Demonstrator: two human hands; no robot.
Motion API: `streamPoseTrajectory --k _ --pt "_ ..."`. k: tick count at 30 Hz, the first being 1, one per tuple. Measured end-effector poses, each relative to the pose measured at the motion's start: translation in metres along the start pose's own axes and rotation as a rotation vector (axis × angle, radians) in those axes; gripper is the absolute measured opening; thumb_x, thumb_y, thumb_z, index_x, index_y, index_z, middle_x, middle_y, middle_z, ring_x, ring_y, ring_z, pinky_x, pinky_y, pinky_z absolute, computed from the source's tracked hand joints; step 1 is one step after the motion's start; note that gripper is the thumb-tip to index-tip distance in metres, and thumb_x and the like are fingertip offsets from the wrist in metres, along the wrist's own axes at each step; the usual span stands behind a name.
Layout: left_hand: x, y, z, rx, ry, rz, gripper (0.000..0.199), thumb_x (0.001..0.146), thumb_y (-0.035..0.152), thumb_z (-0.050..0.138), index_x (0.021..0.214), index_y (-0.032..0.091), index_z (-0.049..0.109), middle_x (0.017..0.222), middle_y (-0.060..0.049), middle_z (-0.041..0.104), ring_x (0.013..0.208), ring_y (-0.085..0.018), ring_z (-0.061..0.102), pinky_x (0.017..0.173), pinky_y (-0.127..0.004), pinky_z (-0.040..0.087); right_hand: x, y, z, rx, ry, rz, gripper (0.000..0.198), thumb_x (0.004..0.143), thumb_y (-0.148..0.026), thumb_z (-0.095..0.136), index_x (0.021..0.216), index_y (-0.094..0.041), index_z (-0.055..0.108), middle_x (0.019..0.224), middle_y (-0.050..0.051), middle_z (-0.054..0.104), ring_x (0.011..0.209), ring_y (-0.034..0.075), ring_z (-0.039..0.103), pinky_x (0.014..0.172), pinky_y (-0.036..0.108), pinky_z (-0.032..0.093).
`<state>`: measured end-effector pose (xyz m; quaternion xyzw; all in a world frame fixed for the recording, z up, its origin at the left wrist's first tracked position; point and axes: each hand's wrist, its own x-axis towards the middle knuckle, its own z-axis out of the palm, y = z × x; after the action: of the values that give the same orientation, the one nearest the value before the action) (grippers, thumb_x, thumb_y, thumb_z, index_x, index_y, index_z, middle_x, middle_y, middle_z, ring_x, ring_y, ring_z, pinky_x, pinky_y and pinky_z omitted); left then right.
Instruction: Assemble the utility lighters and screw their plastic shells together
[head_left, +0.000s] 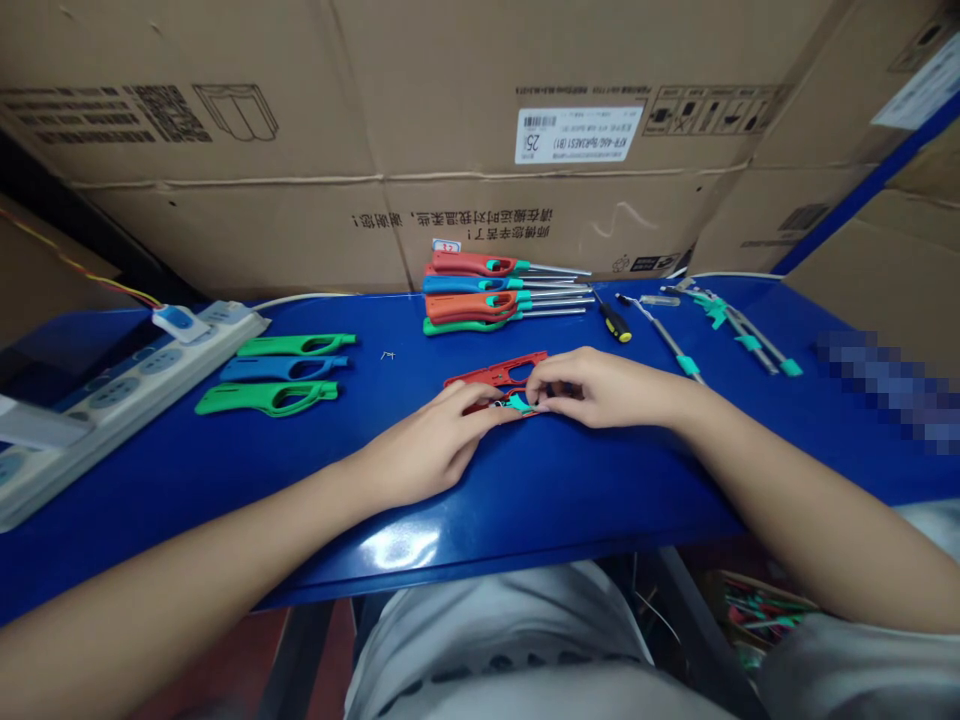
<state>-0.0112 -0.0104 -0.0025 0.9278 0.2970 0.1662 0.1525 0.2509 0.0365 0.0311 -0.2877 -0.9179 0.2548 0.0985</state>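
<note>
Two red halves of a gas lighter casing lie on the blue table between my hands, the far half [495, 374] with its inner side up. My left hand [442, 440] is closed on the near half, its fingertips beside a small teal trigger [517, 403] in the shell. From the other side my right hand [600, 388] pinches at the same teal part, thumb and forefinger close together. My fingers cover most of the near half. Whether my right hand also grips the shell is hidden.
Assembled lighters [472, 305] lie stacked by the cardboard wall, beside a yellow-black screwdriver [616, 324]. Green and blue casings [270, 398] sit left, near a power strip [135, 385]. Tiny screws [387, 355] lie between. Metal tubes with teal parts [750, 343] are at right.
</note>
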Motion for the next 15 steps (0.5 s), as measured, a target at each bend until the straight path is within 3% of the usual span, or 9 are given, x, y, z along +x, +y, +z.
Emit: streamPoseTrajectory --k 10,15 --pt "0.0012 0.0001 0.0003 -0.023 0.035 0.019 0.046 0.098 0.009 0.044 0.139 0.026 0.057 0.132 -0.012 0.056 0.125 -0.026 0.051 0.106 -0.045 0.047 0.0014 -0.0019 -0.0019 -0.021 -0.052 -0.123 0.02 0.092 -0.01 0.053 0.096 -0.018 0.07 0.095 0.005 0.071 0.092 0.018 0.063 0.083 0.03 0.046" --pt "0.0012 -0.0001 0.0006 -0.021 0.023 0.013 0.046 0.099 0.01 0.043 0.141 0.026 0.056 0.132 -0.012 0.055 0.125 -0.025 0.05 0.108 -0.045 0.046 0.0001 -0.0028 -0.0019 -0.03 -0.029 -0.061 0.02 0.09 -0.009 0.053 0.1 -0.018 0.068 0.096 0.005 0.071 0.083 0.016 0.062 0.074 0.027 0.045"
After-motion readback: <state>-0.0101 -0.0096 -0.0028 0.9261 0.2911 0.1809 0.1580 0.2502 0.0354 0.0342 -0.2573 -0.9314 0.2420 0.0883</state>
